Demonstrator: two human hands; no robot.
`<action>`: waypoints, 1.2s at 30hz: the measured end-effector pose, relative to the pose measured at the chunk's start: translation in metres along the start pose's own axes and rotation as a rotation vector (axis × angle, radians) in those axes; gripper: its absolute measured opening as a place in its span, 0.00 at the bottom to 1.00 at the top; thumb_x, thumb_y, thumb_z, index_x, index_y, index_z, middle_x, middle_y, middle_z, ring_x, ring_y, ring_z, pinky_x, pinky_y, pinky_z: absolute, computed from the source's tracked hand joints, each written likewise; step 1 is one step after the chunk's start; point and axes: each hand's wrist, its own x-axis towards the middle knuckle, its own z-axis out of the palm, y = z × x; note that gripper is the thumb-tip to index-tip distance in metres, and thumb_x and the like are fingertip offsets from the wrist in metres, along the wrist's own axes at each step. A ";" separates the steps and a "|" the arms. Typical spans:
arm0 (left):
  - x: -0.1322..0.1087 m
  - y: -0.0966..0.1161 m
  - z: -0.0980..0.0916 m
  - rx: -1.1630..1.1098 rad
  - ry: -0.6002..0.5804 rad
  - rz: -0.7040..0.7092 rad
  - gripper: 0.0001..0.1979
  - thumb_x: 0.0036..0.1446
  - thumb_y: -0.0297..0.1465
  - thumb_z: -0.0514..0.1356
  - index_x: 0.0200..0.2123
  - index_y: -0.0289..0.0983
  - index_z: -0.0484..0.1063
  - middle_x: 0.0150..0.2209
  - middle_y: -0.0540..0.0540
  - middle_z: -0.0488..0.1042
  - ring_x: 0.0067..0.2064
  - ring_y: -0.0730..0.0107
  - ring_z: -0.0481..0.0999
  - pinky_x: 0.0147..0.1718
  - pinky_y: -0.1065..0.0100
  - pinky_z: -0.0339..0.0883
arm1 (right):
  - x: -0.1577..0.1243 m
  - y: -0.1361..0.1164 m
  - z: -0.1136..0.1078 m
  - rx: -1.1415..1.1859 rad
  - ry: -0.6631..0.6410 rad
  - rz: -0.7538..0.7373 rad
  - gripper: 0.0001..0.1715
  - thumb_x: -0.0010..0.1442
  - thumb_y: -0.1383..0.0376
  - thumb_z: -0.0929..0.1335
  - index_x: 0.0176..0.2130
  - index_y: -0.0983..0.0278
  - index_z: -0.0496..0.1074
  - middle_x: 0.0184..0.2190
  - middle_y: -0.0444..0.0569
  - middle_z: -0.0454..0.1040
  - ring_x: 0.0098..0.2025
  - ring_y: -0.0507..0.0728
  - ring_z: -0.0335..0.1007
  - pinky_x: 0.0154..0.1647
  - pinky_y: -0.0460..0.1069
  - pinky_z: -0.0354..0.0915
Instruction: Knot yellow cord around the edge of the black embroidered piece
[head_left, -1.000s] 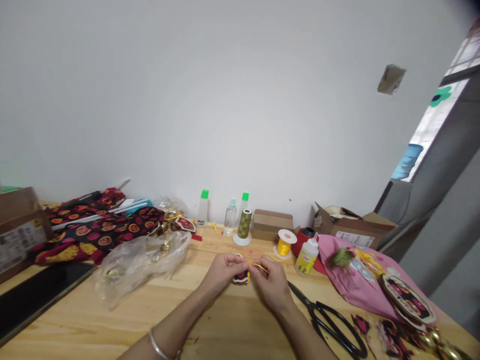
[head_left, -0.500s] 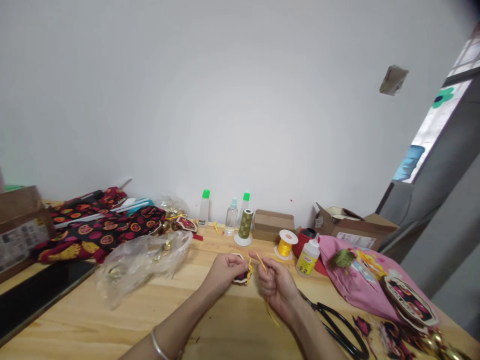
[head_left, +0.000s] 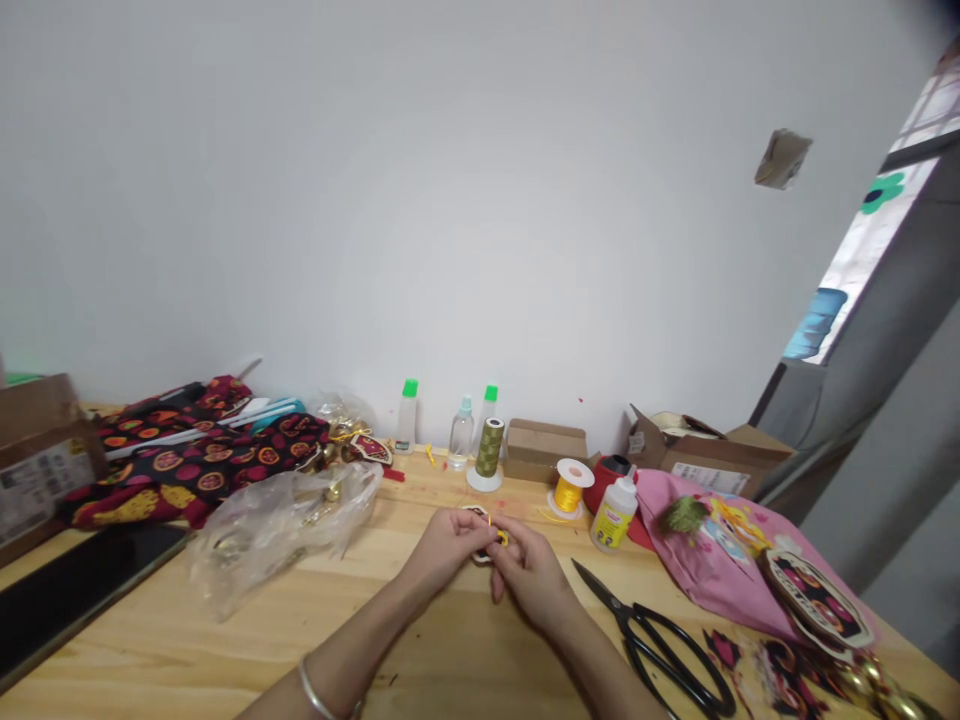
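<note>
My left hand [head_left: 450, 545] pinches a small dark patterned fabric piece with a pale edge [head_left: 477, 514], held just over the table. Against it, the fingers of my right hand [head_left: 531, 570] are closed on yellow cord [head_left: 502, 538], and the fingertips of both hands meet there. Most of the piece and the cord's path are hidden behind my fingers. Black scissors [head_left: 637, 620] lie on the wooden table [head_left: 457, 650] to the right of my right hand, blades partly apart.
Beyond my hands stand a yellow cord spool [head_left: 570, 490], an olive thread cone [head_left: 490, 450], a glue bottle [head_left: 616, 515] and a cardboard box [head_left: 546, 450]. A plastic bag [head_left: 277, 540], patterned cloth [head_left: 202, 460] and a phone [head_left: 82, 590] lie left; a pink bag [head_left: 720, 560] lies right.
My right hand has moved left, from pulling the cord apart to meeting my left fingertips at the piece. The cord's loose tail below it no longer shows. More of the scissors is visible.
</note>
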 end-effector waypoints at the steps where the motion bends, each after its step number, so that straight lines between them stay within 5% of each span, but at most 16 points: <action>1: 0.000 -0.001 0.000 0.002 -0.011 0.004 0.12 0.42 0.34 0.58 0.18 0.30 0.69 0.15 0.50 0.69 0.19 0.75 0.65 0.23 0.73 0.54 | 0.000 0.001 -0.001 -0.058 0.029 -0.024 0.23 0.51 0.60 0.61 0.45 0.68 0.61 0.09 0.37 0.61 0.11 0.45 0.52 0.12 0.40 0.46; 9: 0.006 -0.007 0.000 0.006 0.029 -0.009 0.11 0.42 0.35 0.58 0.19 0.31 0.69 0.12 0.56 0.61 0.15 0.83 0.54 0.16 0.78 0.46 | 0.000 0.005 -0.007 -0.284 0.204 -0.101 0.18 0.50 0.60 0.61 0.40 0.64 0.68 0.15 0.42 0.68 0.17 0.49 0.64 0.22 0.43 0.60; 17: 0.005 -0.003 0.001 0.179 0.078 -0.060 0.16 0.41 0.39 0.56 0.19 0.30 0.71 0.13 0.53 0.62 0.15 0.82 0.54 0.13 0.78 0.42 | -0.001 -0.003 -0.009 -0.397 0.230 -0.158 0.14 0.51 0.62 0.60 0.36 0.62 0.71 0.23 0.44 0.73 0.22 0.51 0.66 0.24 0.43 0.61; 28: 0.004 -0.007 0.004 0.201 0.190 -0.036 0.14 0.40 0.37 0.58 0.17 0.31 0.72 0.13 0.52 0.65 0.15 0.82 0.54 0.13 0.77 0.44 | -0.004 -0.007 -0.011 -0.595 0.258 -0.130 0.14 0.52 0.62 0.60 0.34 0.59 0.72 0.19 0.44 0.72 0.23 0.52 0.67 0.25 0.43 0.60; 36: 0.004 -0.011 0.004 0.148 0.219 -0.006 0.10 0.40 0.33 0.58 0.20 0.31 0.75 0.16 0.49 0.70 0.18 0.77 0.63 0.19 0.75 0.55 | -0.006 -0.008 -0.012 -0.684 0.299 -0.116 0.13 0.50 0.62 0.61 0.35 0.58 0.72 0.31 0.46 0.74 0.31 0.55 0.69 0.28 0.45 0.60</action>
